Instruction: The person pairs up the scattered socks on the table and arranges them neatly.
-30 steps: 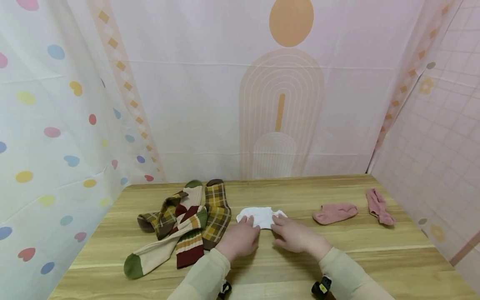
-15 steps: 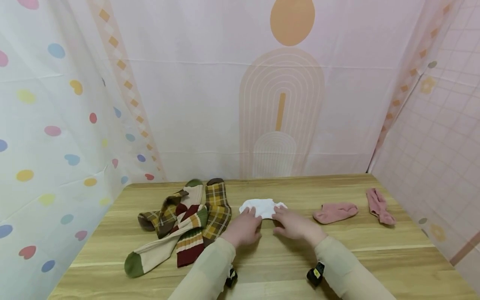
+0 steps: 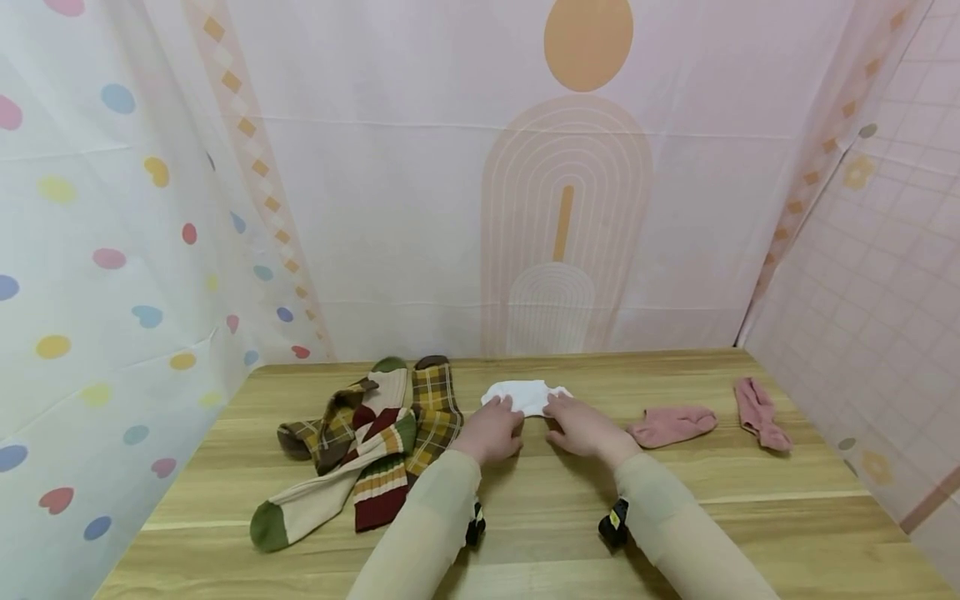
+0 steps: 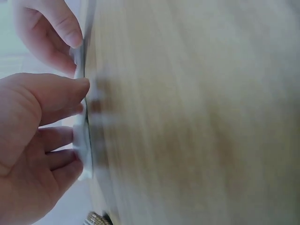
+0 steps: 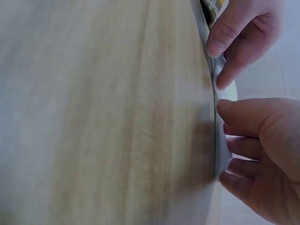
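What appears to be a white sock (image 3: 525, 396) is laid flat and crosswise in the middle of the tabletop (image 3: 540, 517), between a heap of patterned socks on the left and two pink ones on the right. Its left part is touched by the left hand (image 3: 490, 431) and its right part by the right hand (image 3: 579, 422). In both hands the fingers are extended and rested on the cloth; nothing is clenched, and no grasp can be made out. By this two-sided contact the fabric is probably held flat and even, since thin cloth would be easily skewed if pressed at one end alone. In the wrist views the thumbs are seen low at the near edge, close to the wood, by which that edge may be steadied. In the heap, a plaid sock (image 3: 435, 392) is laid lengthwise at the right side, and a cream sock with a green end (image 3: 318, 507) is stretched across a dark red striped sock (image 3: 380, 498), so that parts are hidden. One pink sock (image 3: 675, 427) is placed just beside the right wrist and a second pink sock (image 3: 756, 408) is set at a slant beyond it; being laid apart, they are easily told from each other
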Tool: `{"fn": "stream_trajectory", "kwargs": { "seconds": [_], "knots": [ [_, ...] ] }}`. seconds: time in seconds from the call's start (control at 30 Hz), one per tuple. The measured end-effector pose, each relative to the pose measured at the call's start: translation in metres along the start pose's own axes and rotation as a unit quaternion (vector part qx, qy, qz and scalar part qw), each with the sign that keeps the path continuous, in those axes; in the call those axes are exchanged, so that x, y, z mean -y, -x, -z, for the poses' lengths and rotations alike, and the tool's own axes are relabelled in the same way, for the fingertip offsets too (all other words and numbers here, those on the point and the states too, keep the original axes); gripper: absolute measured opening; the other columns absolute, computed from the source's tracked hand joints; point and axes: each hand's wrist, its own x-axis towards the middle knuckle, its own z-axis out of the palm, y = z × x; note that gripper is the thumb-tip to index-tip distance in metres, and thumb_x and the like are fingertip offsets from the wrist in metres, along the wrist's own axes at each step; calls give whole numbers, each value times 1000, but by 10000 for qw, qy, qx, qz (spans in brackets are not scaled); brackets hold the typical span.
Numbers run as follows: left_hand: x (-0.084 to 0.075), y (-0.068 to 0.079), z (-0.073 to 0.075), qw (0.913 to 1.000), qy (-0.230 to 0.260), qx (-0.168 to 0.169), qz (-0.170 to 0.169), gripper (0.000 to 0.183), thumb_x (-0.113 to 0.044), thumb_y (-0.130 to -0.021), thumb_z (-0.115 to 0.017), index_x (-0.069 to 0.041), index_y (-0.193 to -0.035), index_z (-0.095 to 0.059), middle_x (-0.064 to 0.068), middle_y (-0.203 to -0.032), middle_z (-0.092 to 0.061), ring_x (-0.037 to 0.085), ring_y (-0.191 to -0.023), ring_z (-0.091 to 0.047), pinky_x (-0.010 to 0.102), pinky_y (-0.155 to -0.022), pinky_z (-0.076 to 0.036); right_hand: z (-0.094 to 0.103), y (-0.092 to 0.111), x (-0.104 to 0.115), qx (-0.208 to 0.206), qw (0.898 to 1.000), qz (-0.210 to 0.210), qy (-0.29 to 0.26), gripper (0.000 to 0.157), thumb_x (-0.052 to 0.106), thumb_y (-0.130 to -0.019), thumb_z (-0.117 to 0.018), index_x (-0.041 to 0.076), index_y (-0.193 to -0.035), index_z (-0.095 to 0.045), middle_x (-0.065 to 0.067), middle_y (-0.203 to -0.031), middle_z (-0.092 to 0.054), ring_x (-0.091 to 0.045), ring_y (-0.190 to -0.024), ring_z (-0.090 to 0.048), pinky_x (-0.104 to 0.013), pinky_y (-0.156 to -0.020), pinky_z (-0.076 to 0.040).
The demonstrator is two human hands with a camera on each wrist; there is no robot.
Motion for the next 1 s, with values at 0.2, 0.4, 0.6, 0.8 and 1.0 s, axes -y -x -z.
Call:
{"fn": "stream_trajectory", "kwargs": {
  "seconds": [0.2, 0.4, 0.6, 0.8, 1.0],
  "knots": [
    [4, -10, -1, 9996, 120, 52, 257, 40, -25, -94, -66, -8, -131, -64, 21, -147, -46, 38, -137, -40, 47, -110, -36, -2, -10, -4, -87, 9998, -191, 33, 40, 14, -95, -66, -8, -128, -58, -28, -144, -46, -42, -138, -36, -49, -113, -31],
    [10, -19, -5, 9991, 210, 52, 365, 34, -23, -94, -65, -8, -125, -67, 21, -147, -46, 37, -138, -39, 48, -111, -36, -4, -19, -6, -212, 9996, -169, 113, 38, 13, -94, -68, -8, -125, -59, -27, -139, -51, -42, -137, -39, -48, -113, -31],
    [14, -22, -4, 9979, 452, 102, 459, 34, -21, -95, -65, -8, -126, -66, 20, -149, -44, 37, -140, -36, 48, -112, -34, -5, -27, -8, -283, 9993, -159, 168, 33, 11, -93, -68, -7, -120, -60, -26, -134, -55, -42, -135, -42, -48, -111, -34],
    [15, -24, -1, 9972, 554, 146, 484, 35, -23, -96, -64, -9, -128, -65, 20, -151, -41, 37, -142, -33, 49, -112, -33, -3, -33, -11, -335, 9991, -122, 235, 30, 12, -94, -67, -5, -117, -61, -23, -124, -60, -41, -130, -47, -48, -110, -37],
    [16, -28, -4, 9974, 501, 111, 514, 29, -22, -96, -65, -8, -121, -67, 20, -151, -41, 37, -141, -33, 49, -112, -33, -5, -39, -17, -453, 9986, -185, 186, 27, 12, -94, -66, -2, -117, -61, -20, -123, -63, -38, -131, -48, -46, -110, -37]
  ]
}}
